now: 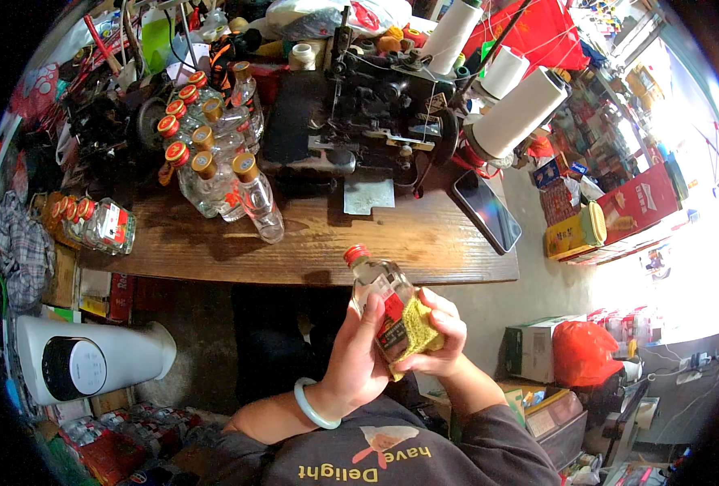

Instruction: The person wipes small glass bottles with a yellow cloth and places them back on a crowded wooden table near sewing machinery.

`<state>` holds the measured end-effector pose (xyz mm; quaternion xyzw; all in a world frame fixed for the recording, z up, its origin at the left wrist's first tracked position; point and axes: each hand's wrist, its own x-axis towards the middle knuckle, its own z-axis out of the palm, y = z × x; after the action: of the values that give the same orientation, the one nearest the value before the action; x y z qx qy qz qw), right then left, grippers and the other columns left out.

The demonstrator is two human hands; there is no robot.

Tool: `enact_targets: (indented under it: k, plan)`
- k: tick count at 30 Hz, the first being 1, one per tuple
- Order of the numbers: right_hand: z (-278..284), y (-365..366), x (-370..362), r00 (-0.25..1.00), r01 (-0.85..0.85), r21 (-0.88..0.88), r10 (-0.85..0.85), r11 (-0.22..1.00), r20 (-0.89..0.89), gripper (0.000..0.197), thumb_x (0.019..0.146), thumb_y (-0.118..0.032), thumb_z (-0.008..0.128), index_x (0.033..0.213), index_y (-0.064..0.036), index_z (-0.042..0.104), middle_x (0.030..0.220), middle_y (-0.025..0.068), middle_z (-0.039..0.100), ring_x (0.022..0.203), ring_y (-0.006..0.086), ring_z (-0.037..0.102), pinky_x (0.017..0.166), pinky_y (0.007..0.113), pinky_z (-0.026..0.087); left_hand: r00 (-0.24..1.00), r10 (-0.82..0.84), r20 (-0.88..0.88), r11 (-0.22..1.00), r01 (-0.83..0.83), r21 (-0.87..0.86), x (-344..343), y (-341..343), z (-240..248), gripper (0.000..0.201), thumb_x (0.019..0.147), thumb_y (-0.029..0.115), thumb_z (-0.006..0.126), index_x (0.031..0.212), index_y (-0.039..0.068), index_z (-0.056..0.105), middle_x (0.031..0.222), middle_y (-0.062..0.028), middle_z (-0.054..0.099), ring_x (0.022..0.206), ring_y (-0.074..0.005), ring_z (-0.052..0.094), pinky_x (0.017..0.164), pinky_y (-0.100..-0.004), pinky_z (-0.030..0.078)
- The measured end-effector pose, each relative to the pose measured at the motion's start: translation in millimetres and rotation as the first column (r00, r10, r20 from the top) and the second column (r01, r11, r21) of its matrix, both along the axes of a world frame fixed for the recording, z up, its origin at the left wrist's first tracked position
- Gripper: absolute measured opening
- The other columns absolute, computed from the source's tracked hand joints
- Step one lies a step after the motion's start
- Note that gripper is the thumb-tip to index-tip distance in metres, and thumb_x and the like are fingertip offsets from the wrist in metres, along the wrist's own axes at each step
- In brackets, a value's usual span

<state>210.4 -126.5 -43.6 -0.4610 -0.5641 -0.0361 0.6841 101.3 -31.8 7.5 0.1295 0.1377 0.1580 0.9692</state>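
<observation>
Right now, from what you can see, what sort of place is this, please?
Probably a small sewing workshop: a black machine, apparently for sewing, stands on a wooden table, with large white thread cones close by.

bottle [385,306]: shiny smooth glass | rag [421,328]: nubbly knit cloth | table [335,255]: wood, kinda glossy | phone [487,212]: slick, super glossy

Readable yellow lettering [317,472] marks the dark shirt [282,455], a red label [393,310] the held bottle [380,276]
</observation>
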Motion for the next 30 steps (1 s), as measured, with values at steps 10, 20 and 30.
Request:
enact_targets:
  k: [10,20,30]
  plan:
    - [7,-18,12,0.902,0.157,0.087,-0.179,0.984,0.393,0.042,0.067,-0.013,0.08,0.106,-0.0198,0.066,0.113,0.0058,0.065,0.054,0.0158,0.05,0.047,0.027,0.037,0.972,-0.195,0.134,0.975,0.206,-0.078,0,4,-2,0.052,0.099,0.051,0.037,0.126,0.007,0.045,0.116,-0.0073,0.056,0.109,-0.0215,0.056,0.093,-0.0379,0.046]
    - [28,-25,-17,0.721,0.297,0.016,-0.235,0.955,0.652,0.034,0.076,-0.02,0.069,0.109,-0.0258,0.071,0.115,-0.0087,0.067,0.058,0.007,0.041,0.054,0.021,0.033,0.954,-0.083,0.289,0.958,0.156,-0.24,7,7,-14,0.063,0.094,0.06,0.039,0.125,0.006,0.046,0.096,-0.009,0.054,0.08,-0.0202,0.055,0.072,-0.0325,0.051]
    - [22,-30,-7,0.66,0.359,0.002,-0.256,0.933,0.706,0.036,0.077,-0.023,0.068,0.112,-0.0306,0.07,0.118,-0.0126,0.064,0.061,0.0084,0.044,0.056,0.023,0.036,0.956,-0.172,0.236,0.973,0.127,0.192,-7,12,11,0.091,0.085,0.079,0.023,0.142,0.009,0.035,0.138,-0.0299,0.043,0.123,-0.0373,0.05,0.105,-0.0463,0.039]
